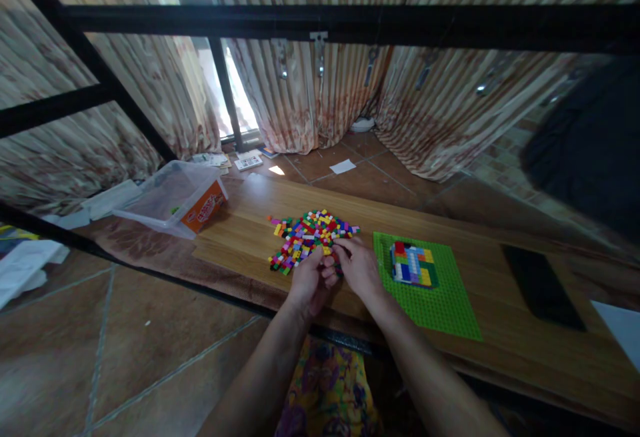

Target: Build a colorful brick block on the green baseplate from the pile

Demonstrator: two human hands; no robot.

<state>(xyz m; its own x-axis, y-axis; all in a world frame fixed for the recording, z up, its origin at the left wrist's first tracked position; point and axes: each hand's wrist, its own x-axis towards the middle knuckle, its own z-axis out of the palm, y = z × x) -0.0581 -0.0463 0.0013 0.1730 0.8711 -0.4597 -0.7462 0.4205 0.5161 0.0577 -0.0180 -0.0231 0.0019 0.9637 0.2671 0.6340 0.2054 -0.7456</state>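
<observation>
A heap of small coloured bricks (305, 234) lies on the wooden table (240, 224). Both hands meet at the heap's near edge. My left hand (310, 280) has its fingers curled, the tips pinched together near the bricks. My right hand (357, 265) is also curled, its fingertips pressed against the left hand's; what they pinch is too small to make out. To the right lies a green baseplate (440, 297) with a low block of several coloured bricks (411, 264) built on it.
A clear plastic box (170, 200) with an orange label lies tilted at the table's left end. A black phone (543, 287) lies flat at the right, with a white sheet (620, 324) beyond it. Black frame bars cross above. Papers lie on the tiled floor.
</observation>
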